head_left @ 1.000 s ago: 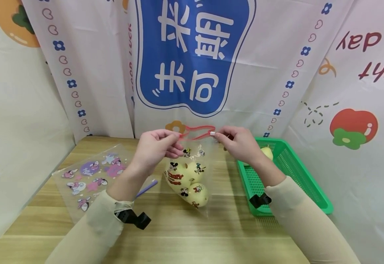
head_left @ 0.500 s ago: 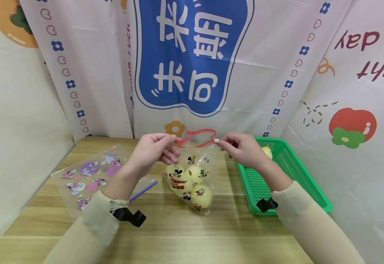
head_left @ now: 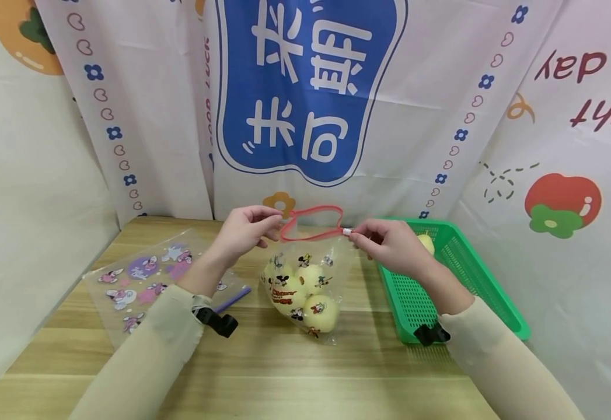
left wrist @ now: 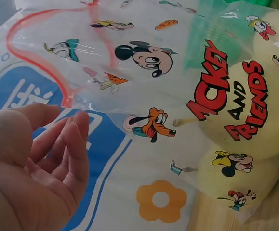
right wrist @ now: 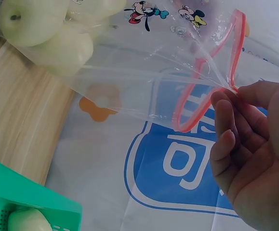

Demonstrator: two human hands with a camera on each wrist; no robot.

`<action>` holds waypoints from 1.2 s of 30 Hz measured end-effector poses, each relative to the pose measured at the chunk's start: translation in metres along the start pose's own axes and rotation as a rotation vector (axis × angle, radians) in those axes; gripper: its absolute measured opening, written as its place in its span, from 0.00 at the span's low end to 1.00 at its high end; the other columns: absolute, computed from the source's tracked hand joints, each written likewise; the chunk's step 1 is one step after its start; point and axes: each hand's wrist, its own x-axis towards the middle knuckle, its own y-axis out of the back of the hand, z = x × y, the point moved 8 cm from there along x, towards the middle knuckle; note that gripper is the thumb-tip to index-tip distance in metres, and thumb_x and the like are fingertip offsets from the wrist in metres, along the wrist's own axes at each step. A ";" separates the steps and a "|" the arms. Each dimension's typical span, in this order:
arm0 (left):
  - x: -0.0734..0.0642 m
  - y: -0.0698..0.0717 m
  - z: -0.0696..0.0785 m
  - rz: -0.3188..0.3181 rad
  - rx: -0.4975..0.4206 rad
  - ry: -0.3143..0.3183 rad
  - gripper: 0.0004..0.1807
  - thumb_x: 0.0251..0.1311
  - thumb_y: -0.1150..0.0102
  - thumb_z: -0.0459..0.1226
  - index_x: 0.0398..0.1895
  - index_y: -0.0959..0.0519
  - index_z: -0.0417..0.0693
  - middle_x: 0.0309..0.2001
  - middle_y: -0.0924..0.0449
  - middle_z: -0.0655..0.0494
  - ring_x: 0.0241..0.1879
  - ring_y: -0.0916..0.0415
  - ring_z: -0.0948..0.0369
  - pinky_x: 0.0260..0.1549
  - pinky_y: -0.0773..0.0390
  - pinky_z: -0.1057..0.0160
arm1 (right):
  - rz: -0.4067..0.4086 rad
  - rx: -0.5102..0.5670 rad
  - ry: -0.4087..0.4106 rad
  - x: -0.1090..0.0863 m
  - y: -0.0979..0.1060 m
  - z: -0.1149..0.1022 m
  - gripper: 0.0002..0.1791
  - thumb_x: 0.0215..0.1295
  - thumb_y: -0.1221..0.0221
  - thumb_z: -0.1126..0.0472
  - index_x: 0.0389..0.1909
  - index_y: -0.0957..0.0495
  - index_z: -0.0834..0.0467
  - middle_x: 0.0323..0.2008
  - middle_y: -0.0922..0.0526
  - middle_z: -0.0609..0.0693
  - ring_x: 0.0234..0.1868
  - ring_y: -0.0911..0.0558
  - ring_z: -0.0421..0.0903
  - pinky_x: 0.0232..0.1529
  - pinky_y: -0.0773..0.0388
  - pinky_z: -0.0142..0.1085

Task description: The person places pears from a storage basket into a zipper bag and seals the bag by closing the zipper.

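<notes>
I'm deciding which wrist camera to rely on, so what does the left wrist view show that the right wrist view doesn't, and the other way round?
Only the left wrist view: the left hand, near the bag's mouth, and the large red and black lettering on the bag.

Only the right wrist view: the right hand, pinching the rim, and a pale fruit inside the basket.

Both: the clear bag with its red rim, pale fruits in it, the blue-printed backdrop, wooden tabletop and green basket.

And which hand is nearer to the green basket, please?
Right. The right hand is near the left side of the green basket; the left hand is farther, across the clear bag.
</notes>
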 end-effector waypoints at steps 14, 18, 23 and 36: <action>0.009 -0.017 0.005 0.010 0.086 -0.056 0.14 0.77 0.32 0.44 0.56 0.10 0.46 0.52 0.13 0.51 0.43 0.21 0.58 0.37 0.14 0.64 | -0.069 -0.036 0.008 -0.004 -0.013 0.001 0.09 0.81 0.35 0.55 0.37 0.14 0.51 0.28 0.18 0.45 0.28 0.23 0.44 0.29 0.24 0.32; 0.004 -0.009 0.006 0.040 0.077 -0.058 0.13 0.77 0.32 0.44 0.54 0.11 0.46 0.45 0.11 0.52 0.43 0.18 0.58 0.36 0.14 0.63 | -0.043 -0.033 0.028 -0.006 -0.007 0.000 0.09 0.81 0.35 0.56 0.36 0.14 0.50 0.27 0.19 0.45 0.27 0.23 0.45 0.27 0.24 0.33; -0.004 0.005 0.012 0.070 0.076 -0.087 0.14 0.79 0.35 0.43 0.55 0.12 0.43 0.46 0.10 0.45 0.43 0.15 0.55 0.33 0.17 0.67 | -0.012 -0.026 0.012 -0.009 0.002 0.003 0.08 0.80 0.34 0.55 0.39 0.11 0.51 0.27 0.19 0.46 0.28 0.23 0.44 0.28 0.25 0.32; -0.042 0.030 0.029 0.117 0.183 -0.192 0.09 0.80 0.37 0.39 0.51 0.14 0.43 0.39 0.14 0.48 0.37 0.18 0.59 0.28 0.25 0.68 | 0.019 0.034 -0.074 -0.016 0.027 0.027 0.10 0.80 0.35 0.53 0.46 0.10 0.54 0.38 0.08 0.49 0.32 0.16 0.49 0.27 0.19 0.33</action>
